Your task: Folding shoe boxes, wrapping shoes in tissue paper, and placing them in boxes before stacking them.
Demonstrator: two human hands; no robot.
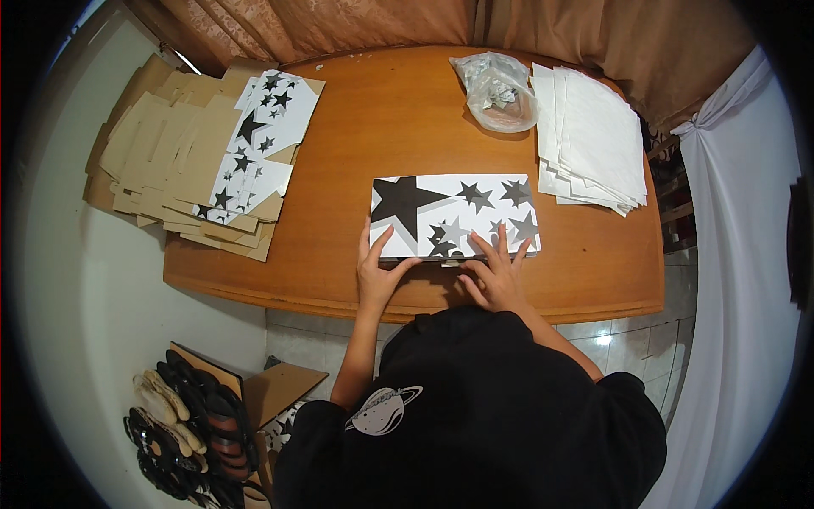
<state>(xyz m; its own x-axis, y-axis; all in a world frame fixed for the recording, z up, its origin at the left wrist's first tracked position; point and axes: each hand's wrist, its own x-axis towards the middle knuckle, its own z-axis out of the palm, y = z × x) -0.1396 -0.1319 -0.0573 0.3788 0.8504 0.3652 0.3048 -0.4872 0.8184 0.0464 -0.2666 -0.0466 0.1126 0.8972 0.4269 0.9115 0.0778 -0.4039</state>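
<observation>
Pressing flat with spread fingers, left hand (376, 273) and right hand (493, 276) hold down the star-printed box (454, 215).

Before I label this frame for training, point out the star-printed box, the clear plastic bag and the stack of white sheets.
star-printed box (454, 212): head view, middle of its lid.
clear plastic bag (498, 93): head view, centre of the crumpled bag.
stack of white sheets (593, 140): head view, middle of the top sheet.

A home packing workshop: flat cardboard blanks (182, 161), tissue sheets (593, 140), wooden table (381, 119), curtains (339, 25).
</observation>
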